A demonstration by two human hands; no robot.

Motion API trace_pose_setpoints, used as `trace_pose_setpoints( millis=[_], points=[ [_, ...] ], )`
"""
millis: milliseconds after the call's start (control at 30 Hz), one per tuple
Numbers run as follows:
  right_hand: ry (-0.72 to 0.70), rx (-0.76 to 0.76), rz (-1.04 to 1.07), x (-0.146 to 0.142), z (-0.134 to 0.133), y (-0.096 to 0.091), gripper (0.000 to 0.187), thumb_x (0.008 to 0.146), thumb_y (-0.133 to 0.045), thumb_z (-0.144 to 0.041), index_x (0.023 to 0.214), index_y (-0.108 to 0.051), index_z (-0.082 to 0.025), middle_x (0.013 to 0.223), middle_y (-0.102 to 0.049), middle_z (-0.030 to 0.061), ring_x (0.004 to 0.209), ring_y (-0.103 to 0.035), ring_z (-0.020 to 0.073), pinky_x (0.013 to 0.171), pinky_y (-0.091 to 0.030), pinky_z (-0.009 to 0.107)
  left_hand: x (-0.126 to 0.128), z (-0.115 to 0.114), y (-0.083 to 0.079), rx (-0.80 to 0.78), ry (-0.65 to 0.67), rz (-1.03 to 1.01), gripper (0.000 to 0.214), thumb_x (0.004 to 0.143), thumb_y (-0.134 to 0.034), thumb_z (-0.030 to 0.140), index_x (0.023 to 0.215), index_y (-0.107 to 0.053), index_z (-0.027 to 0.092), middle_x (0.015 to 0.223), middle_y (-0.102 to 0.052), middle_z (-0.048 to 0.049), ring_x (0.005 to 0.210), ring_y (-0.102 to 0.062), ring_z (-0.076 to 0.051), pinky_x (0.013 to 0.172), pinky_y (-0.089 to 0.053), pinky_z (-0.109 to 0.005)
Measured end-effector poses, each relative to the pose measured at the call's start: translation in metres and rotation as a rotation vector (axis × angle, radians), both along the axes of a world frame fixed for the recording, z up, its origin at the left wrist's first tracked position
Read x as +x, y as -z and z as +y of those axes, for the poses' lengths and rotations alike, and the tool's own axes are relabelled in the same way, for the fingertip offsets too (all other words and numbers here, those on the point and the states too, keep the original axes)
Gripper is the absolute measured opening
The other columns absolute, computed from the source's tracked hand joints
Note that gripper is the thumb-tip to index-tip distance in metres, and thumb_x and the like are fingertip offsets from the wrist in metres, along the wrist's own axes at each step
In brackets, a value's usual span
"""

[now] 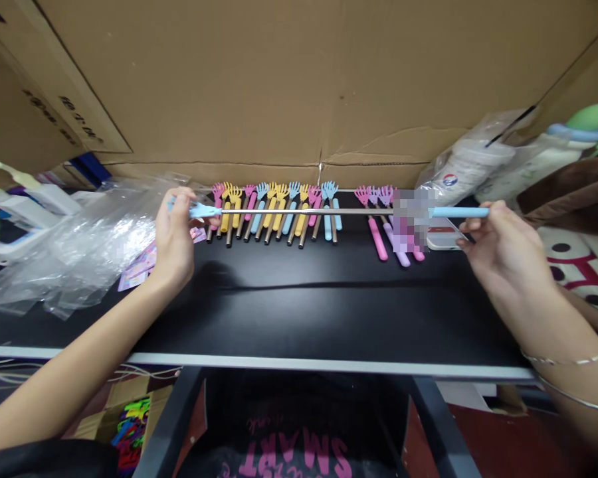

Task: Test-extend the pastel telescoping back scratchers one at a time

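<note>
I hold a blue telescopic back scratcher (329, 212) stretched out level above the black table (299, 312). My left hand (174, 232) pinches its blue hand-shaped head at the left end. My right hand (503, 249) grips its pale blue handle at the right end. The metal rod between them is fully extended. Behind the rod, a row of several collapsed scratchers (274, 216) in pink, yellow and blue lies against the cardboard. A smaller group of pink and purple ones (383, 229) lies further right.
Crumpled clear plastic bags (84, 245) and printed cards (139, 265) lie at the left. A cardboard wall (289, 86) closes the back. White packets (473, 166) and plush items (578, 199) crowd the right. A white box (443, 239) sits near my right hand.
</note>
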State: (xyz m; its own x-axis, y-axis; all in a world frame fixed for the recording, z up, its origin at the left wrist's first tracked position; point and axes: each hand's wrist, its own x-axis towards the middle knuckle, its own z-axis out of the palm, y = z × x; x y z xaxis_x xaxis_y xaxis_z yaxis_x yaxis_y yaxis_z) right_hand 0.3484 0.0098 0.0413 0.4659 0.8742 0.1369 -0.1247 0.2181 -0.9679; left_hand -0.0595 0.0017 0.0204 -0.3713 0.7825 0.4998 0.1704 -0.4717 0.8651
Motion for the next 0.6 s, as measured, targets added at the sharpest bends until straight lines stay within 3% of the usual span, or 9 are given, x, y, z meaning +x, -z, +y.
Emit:
trace_pose_setpoints(
  millis=[133,267,600],
  points=[
    [0.052,-0.027,0.004,-0.01,-0.003,0.002,0.013,0.084,-0.063,-0.025,0.076,-0.055,-0.02,0.061,-0.048,-0.004,0.059,-0.045,0.0087,0.055,-0.032,0.021,0.003,0.0,0.004,-0.039,-0.048,-0.027,0.036,0.082,-0.061,0.054,0.086,-0.044,0.022,0.076,-0.043,0.0034,0.057,-0.051,-0.01,0.057,-0.043,-0.026],
    [0.065,-0.02,-0.017,-0.015,-0.005,0.006,0.008,0.089,-0.056,-0.023,0.087,-0.063,-0.02,0.063,-0.055,-0.0023,0.061,-0.052,0.009,0.055,-0.035,0.02,0.005,-0.003,0.005,-0.053,-0.053,-0.071,0.032,0.084,-0.059,0.05,0.089,-0.043,0.023,0.066,-0.042,0.0058,0.053,-0.05,-0.011,0.055,-0.044,-0.027],
    [-0.009,0.034,-0.125,-0.015,-0.007,0.017,0.026,0.086,-0.062,-0.037,0.108,-0.069,-0.026,0.086,-0.066,0.0009,0.075,-0.061,0.0113,0.062,-0.046,0.021,0.009,-0.006,0.006,-0.019,-0.025,-0.12,0.03,0.086,-0.059,0.049,0.09,-0.044,0.024,0.062,-0.049,0.007,0.055,-0.06,-0.013,0.054,-0.046,-0.028]
  ],
)
